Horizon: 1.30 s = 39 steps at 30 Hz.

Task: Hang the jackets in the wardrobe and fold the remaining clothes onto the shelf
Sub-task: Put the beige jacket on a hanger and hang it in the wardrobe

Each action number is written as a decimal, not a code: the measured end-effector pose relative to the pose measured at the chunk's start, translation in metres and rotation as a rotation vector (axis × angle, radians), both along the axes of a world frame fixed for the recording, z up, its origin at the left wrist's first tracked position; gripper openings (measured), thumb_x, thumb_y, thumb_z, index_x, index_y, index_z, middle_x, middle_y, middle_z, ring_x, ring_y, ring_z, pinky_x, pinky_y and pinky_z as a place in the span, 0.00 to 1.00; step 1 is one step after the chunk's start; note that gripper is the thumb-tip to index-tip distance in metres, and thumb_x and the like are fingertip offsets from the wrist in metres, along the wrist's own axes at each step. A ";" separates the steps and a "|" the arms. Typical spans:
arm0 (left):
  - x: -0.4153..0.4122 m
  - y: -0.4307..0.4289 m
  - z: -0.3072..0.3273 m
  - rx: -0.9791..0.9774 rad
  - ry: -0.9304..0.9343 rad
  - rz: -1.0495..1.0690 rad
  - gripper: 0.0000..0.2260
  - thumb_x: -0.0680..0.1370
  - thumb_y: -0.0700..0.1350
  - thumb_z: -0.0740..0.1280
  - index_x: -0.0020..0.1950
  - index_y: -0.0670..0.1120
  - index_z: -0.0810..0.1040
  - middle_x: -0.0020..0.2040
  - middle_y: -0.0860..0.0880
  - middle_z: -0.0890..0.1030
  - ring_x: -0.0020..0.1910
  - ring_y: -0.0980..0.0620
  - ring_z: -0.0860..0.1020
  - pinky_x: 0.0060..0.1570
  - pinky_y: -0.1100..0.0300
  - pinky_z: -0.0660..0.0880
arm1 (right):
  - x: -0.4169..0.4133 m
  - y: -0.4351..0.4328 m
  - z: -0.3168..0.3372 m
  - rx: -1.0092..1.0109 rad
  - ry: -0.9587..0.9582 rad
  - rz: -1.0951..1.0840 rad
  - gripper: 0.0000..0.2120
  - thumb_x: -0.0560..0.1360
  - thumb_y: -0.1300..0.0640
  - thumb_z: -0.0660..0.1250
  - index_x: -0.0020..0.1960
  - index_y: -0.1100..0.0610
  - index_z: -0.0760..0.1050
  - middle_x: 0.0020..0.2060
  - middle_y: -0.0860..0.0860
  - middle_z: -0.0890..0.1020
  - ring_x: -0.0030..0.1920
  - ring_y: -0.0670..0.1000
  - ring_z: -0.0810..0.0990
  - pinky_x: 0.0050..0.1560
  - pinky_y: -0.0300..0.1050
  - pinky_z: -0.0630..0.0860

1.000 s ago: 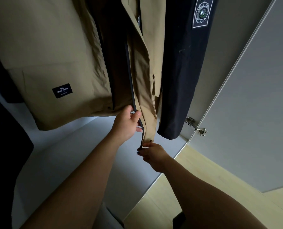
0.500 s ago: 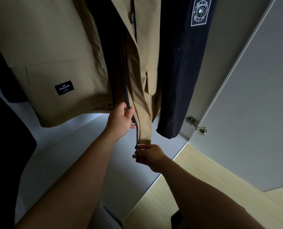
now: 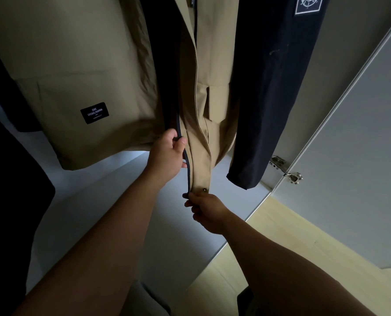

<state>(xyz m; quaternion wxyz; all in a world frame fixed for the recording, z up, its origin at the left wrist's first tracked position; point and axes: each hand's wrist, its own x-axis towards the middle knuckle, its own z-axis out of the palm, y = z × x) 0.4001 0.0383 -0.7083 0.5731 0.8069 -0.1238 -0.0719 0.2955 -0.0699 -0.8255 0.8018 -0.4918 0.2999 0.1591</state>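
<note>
A tan jacket [image 3: 76, 76] hangs open in the wardrobe, with a black label on its left pocket and a dark zipper strip along its front edges. My left hand [image 3: 167, 153] grips the left front edge near the hem. My right hand [image 3: 206, 210] pinches the bottom corner of the right front panel, just below a metal snap. A dark navy jacket [image 3: 272, 87] with a white emblem hangs directly to the right of the tan one.
A dark garment [image 3: 5, 201] hangs at the far left. The white wardrobe floor [image 3: 112, 201] lies below the jackets. The grey wardrobe door [image 3: 354, 156] stands open on the right with a metal hinge [image 3: 285, 171]. Pale wooden flooring [image 3: 281, 236] shows below.
The tan jacket's front panels have shifted slightly left and closer together. Both hands have kept their grip on the two front edges, with the right hand holding the hem corner taut.
</note>
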 end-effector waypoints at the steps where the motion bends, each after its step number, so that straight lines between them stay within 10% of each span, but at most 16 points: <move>1: 0.001 0.001 0.001 0.010 -0.005 -0.007 0.04 0.85 0.47 0.62 0.58 0.50 0.69 0.43 0.51 0.74 0.37 0.48 0.81 0.31 0.65 0.79 | 0.002 0.002 -0.002 0.029 -0.004 0.011 0.12 0.83 0.57 0.64 0.62 0.63 0.79 0.42 0.53 0.80 0.32 0.45 0.68 0.32 0.38 0.67; 8: 0.007 0.022 0.003 0.041 -0.001 -0.021 0.06 0.83 0.51 0.64 0.58 0.52 0.70 0.48 0.55 0.78 0.42 0.53 0.84 0.35 0.66 0.80 | 0.018 0.016 -0.013 0.029 -0.023 0.016 0.10 0.81 0.60 0.66 0.59 0.62 0.79 0.41 0.53 0.85 0.28 0.45 0.69 0.32 0.39 0.68; 15: 0.019 0.065 -0.038 -0.239 0.453 0.250 0.17 0.83 0.55 0.63 0.62 0.44 0.78 0.57 0.46 0.84 0.50 0.48 0.86 0.52 0.54 0.82 | 0.032 0.008 -0.030 -0.122 0.068 -0.165 0.07 0.74 0.63 0.73 0.51 0.62 0.82 0.29 0.50 0.82 0.26 0.48 0.66 0.28 0.42 0.65; 27: 0.078 0.025 -0.066 -0.909 0.740 0.263 0.07 0.81 0.46 0.70 0.55 0.43 0.79 0.46 0.48 0.82 0.35 0.58 0.83 0.33 0.65 0.77 | 0.043 -0.018 -0.022 0.098 0.163 -0.456 0.03 0.78 0.65 0.69 0.51 0.60 0.79 0.32 0.54 0.85 0.28 0.47 0.62 0.28 0.39 0.61; 33: 0.041 0.035 -0.064 -0.792 0.565 0.206 0.10 0.78 0.41 0.72 0.58 0.40 0.81 0.50 0.43 0.87 0.54 0.50 0.85 0.49 0.62 0.81 | 0.052 -0.017 -0.009 0.120 0.234 -0.525 0.03 0.79 0.64 0.69 0.53 0.60 0.79 0.34 0.55 0.85 0.29 0.47 0.62 0.30 0.39 0.62; 39: -0.004 0.046 -0.051 -0.507 0.490 0.200 0.07 0.76 0.42 0.75 0.45 0.38 0.85 0.46 0.45 0.86 0.46 0.53 0.85 0.45 0.64 0.80 | 0.054 0.002 0.020 0.290 0.213 -0.415 0.04 0.78 0.64 0.71 0.51 0.58 0.80 0.37 0.51 0.85 0.35 0.45 0.72 0.30 0.37 0.62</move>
